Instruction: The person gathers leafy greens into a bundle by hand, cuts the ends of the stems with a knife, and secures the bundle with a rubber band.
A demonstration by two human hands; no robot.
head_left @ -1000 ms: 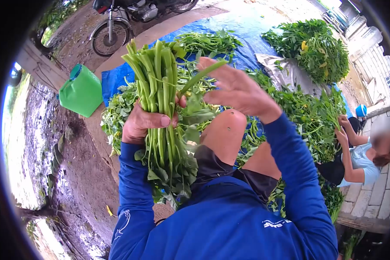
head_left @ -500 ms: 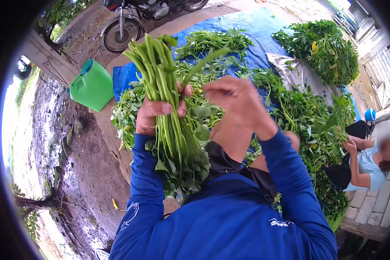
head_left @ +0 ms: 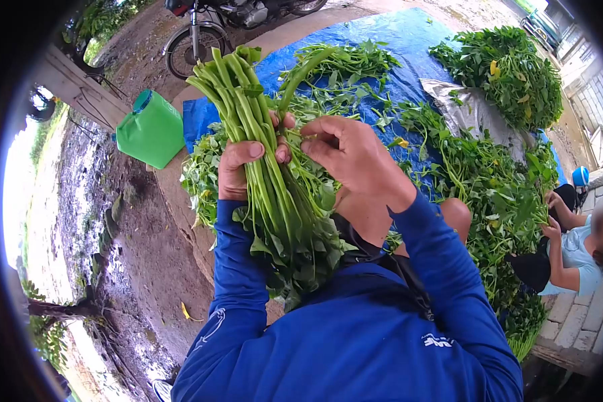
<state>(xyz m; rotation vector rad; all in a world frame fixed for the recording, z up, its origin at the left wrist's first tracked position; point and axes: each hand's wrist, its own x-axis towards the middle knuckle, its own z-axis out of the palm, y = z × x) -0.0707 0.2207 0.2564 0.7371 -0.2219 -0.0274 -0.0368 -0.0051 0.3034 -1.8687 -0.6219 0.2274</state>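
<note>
My left hand (head_left: 242, 161) is wrapped round a thick bundle of green stems (head_left: 253, 120), cut ends up and leaves hanging down towards my lap. One separate stem (head_left: 303, 74) sticks up to the right from between the fingers of that hand. Just right of the bundle is my right hand (head_left: 355, 151), its thumb and index finger brought together near the stems. Whatever those fingertips pinch, if anything, is too small to make out.
Loose greens (head_left: 476, 174) lie on a blue tarp (head_left: 409, 33), with a big leafy heap (head_left: 509, 77) at the back right. A green jug (head_left: 151, 130) stands left, a motorcycle (head_left: 248, 13) behind. At the right a co-worker (head_left: 573, 248) handles greens.
My right hand, spread wide earlier, has come down towards the bundle and its fingers have closed together. The bundle now leans more, and the view has shifted slightly.
</note>
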